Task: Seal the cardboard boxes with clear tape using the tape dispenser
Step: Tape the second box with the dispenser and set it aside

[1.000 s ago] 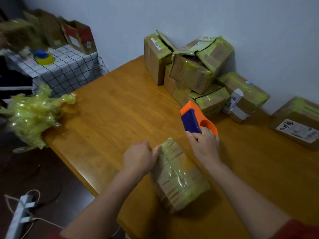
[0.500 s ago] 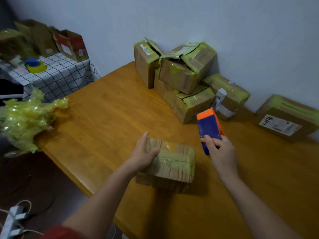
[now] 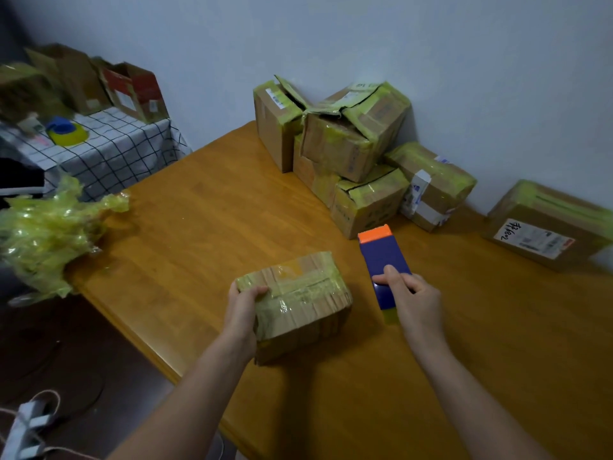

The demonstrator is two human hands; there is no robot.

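While curling left grip [image 3: 243, 307] round tape-wrapped brown cardboard box [image 3: 306, 293], clamps right grip [image 3: 416, 303] on blue-and-orange plastic tape dispenser [image 3: 384, 257]; judged nearly sealed.

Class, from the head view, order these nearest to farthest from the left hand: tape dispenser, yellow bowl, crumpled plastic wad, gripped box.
1. Taped box, gripped by the left hand.
2. Tape dispenser, to its right.
3. Crumpled plastic wad, left edge of table.
4. Yellow bowl, far-left side table.
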